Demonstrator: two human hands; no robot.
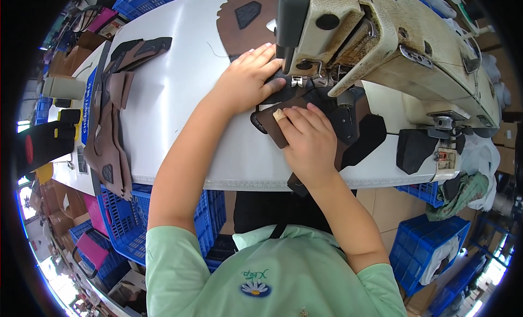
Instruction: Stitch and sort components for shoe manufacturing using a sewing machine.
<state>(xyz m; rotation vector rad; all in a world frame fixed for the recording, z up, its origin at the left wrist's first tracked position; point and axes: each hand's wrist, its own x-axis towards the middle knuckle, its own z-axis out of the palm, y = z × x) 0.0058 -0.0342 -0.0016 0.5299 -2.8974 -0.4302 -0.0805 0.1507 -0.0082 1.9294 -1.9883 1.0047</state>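
Note:
My left hand (pixel 248 80) lies with its fingers stretched out over brown and black material beside the presser foot (pixel 297 81) of the sewing machine (pixel 359 33). Past its fingertips spreads a large brown piece (pixel 231 25) with a scalloped edge and a dark angular patch (pixel 248 15). My right hand (pixel 310 140) is closed on a smaller brown piece (pixel 268 122) just in front of the foot. One of its fingertips has a light wrapping. My right thumb is hidden. Black panels (pixel 365 137) joined to brown material extend to the right of this hand.
Sewn brown and black pieces (pixel 109 121) lie along the left of the white table (pixel 163 71). A black piece (pixel 412 151) rests by the machine's right end. Blue crates (pixel 128 219) stand below left, another blue crate (pixel 430 246) below right. A green cloth (pixel 463 194) hangs nearby.

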